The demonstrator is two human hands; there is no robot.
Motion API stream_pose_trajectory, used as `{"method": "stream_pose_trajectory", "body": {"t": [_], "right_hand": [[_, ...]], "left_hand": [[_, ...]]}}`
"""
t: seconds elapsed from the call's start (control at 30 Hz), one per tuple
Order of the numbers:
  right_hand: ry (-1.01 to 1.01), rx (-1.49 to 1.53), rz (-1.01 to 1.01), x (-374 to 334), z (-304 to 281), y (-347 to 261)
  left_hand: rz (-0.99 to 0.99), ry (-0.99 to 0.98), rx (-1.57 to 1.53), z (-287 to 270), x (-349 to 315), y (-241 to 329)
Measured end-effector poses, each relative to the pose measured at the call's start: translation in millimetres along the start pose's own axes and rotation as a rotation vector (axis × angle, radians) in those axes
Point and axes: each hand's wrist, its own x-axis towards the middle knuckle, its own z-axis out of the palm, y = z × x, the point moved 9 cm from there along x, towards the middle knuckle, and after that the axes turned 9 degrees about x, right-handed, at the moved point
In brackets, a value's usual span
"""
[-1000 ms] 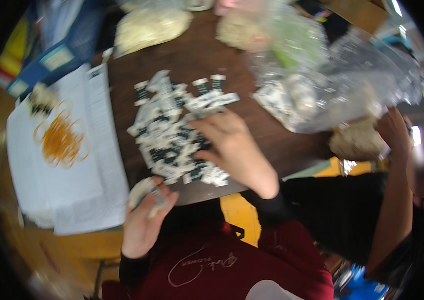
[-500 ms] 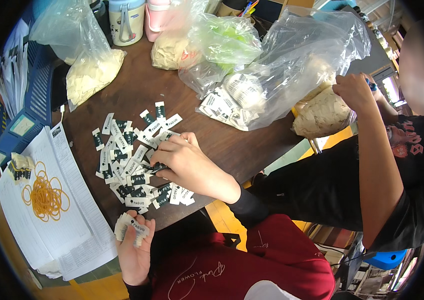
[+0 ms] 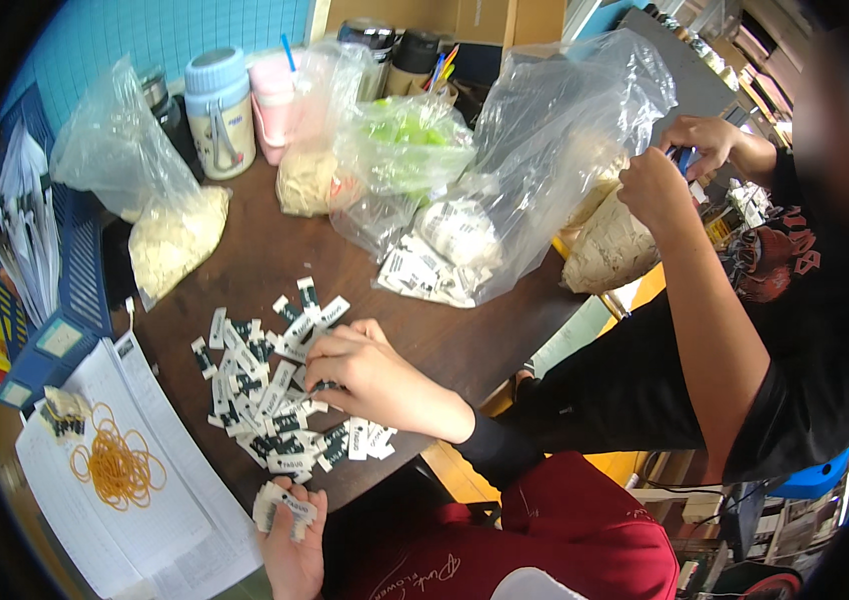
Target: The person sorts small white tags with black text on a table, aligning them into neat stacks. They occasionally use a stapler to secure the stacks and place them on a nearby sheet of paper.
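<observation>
Small white and dark-green fabric labels [image 3: 270,392] lie in a loose, overlapping pile on the dark brown table [image 3: 485,340]. Over the pile's right side, my right hand [image 3: 370,385] is closed, fingers curled down, with a dark label showing between thumb and fingertips; how many it grips is hidden. My left hand [image 3: 295,560], below the pile near the table's front edge, holds a fanned stack of labels [image 3: 283,510], white faces up, thumb pressed across them.
Papers [image 3: 165,520] with orange rubber bands [image 3: 120,465] and a small label bundle [image 3: 67,412] lie left. A blue file rack [image 3: 55,350] stands behind them. Filled plastic bags [image 3: 180,235], a blue-lidded bottle [image 3: 220,120] and a pink cup [image 3: 273,110] line the back. A co-worker's hands [image 3: 680,165] work at right.
The view has tilted up, so everything sits lower in the picture. My hands stay near the same places at the pile. The co-worker's two hands now show together.
</observation>
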Motion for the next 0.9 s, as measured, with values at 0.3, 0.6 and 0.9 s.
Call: {"method": "stream_pose_trajectory", "body": {"t": [0.3,0.6,0.9], "right_hand": [[0.013,0.185,0.029,2.5,-10.8,-6.3],[0.068,0.249,0.091,1.8,-7.3,-6.1],[0.142,0.201,0.062,3.1,0.9,-13.4]], "left_hand": [[-0.001,0.012,0.027,-14.8,11.7,-9.2],[0.064,-0.064,-0.059,-32.7,26.5,-20.3],[0.050,-0.133,-0.091,-33.5,31.0,-25.2]]}}
